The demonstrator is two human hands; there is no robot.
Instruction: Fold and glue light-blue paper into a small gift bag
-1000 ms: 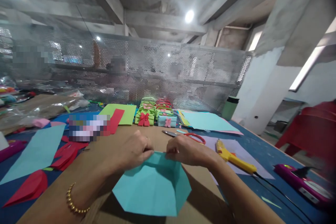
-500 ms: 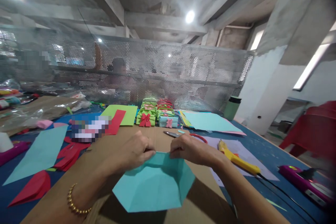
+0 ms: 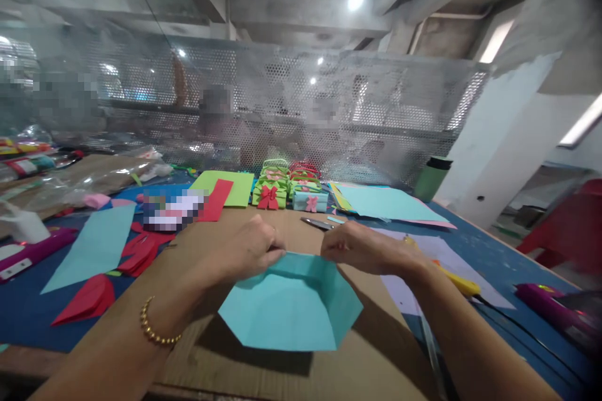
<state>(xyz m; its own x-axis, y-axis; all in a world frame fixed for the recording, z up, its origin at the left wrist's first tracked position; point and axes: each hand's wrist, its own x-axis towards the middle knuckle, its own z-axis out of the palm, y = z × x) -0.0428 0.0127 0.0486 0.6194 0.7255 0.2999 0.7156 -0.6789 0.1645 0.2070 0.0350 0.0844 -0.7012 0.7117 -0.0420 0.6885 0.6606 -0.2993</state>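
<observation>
A light blue sheet of folded paper (image 3: 291, 310) rests over a piece of brown cardboard (image 3: 226, 369), its far edge and sides bent upward. My left hand (image 3: 251, 247) pinches the far edge at its left part, thumb and fingers closed. At the right part of the same edge, my right hand (image 3: 355, 247) grips the paper with curled fingers. Just beyond my right hand lie scissors (image 3: 316, 223), their handles mostly hidden behind it. A yellow glue gun (image 3: 458, 279) lies on a lilac sheet (image 3: 409, 297), partly covered by my right forearm.
Small green, red and blue paper bags (image 3: 270, 194) with bows stand at the back. Stacked coloured paper (image 3: 395, 200) and a green bottle (image 3: 431, 180) are to the right. Red paper pieces (image 3: 87, 297) and a light blue strip (image 3: 91, 247) lie left. A purple power strip (image 3: 545, 307) sits right.
The camera view has shifted, so the scene sits higher and further right. Both hands keep their hold on the folded paper's far edge, a little farther apart than before.
</observation>
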